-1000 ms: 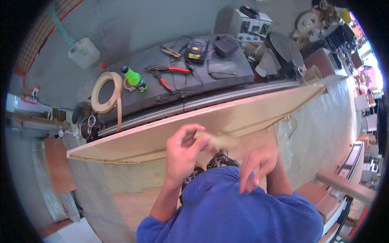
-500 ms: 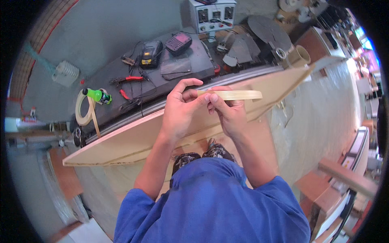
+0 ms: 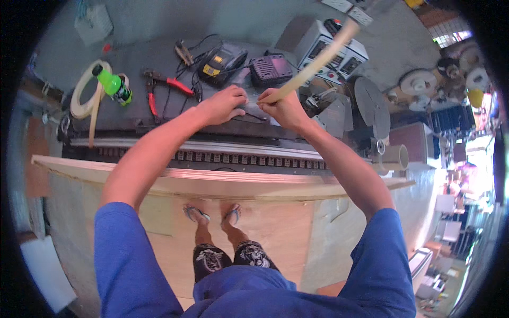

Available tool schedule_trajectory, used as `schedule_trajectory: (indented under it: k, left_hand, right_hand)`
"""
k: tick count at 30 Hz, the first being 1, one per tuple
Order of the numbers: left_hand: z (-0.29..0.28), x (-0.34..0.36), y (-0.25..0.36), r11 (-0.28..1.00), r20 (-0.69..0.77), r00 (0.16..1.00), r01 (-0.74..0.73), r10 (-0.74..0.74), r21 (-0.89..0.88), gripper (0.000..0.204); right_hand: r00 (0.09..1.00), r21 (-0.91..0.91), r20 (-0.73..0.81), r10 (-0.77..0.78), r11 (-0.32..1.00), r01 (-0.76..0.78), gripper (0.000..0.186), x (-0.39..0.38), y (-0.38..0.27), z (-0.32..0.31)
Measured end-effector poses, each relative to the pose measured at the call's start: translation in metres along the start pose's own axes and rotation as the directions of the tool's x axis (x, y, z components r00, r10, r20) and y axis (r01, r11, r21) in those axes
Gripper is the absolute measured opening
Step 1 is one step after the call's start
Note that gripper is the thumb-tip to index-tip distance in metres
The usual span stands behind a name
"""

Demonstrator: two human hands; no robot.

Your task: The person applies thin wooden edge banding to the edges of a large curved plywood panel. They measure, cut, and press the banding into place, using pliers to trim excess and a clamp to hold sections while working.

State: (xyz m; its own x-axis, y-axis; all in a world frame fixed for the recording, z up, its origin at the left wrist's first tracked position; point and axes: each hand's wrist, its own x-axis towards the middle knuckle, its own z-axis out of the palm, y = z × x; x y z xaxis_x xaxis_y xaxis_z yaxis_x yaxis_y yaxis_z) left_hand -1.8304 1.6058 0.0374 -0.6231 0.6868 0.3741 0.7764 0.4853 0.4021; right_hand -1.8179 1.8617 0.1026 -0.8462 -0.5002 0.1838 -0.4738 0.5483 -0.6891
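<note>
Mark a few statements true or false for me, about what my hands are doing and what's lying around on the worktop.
1. Your right hand holds a pale strip. True.
2. The long end of that strip hangs down toward your feet. False: it runs away from them, toward the top of the picture.
3. The green bottle has a dark cap. True.
4. Your left hand is gripping the red-handled pliers. False: they lie on the worktop, apart from that hand.
5. The roll of pale banding is to the left of the pliers. True.
6. Your sleeves are yellow. False: they are blue.
</note>
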Motion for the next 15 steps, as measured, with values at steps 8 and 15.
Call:
schedule_trajectory:
  k: [8, 15]
  left_hand:
    - [0.013, -0.010, -0.027, 0.984, -0.094, 0.995, -0.046, 0.030, -0.174, 0.042]
    - [0.012, -0.006, -0.030, 0.978, -0.081, 0.997, -0.006, -0.012, -0.211, 0.029]
  right_hand:
    - [0.997, -0.161, 0.028, 0.077, 0.984, -0.071, 0.017, 0.021, 0.030, 0.029]
    - [0.980, -0.198, 0.051, 0.195, 0.963, -0.181, 0.017, 0.029, 0.027, 0.033]
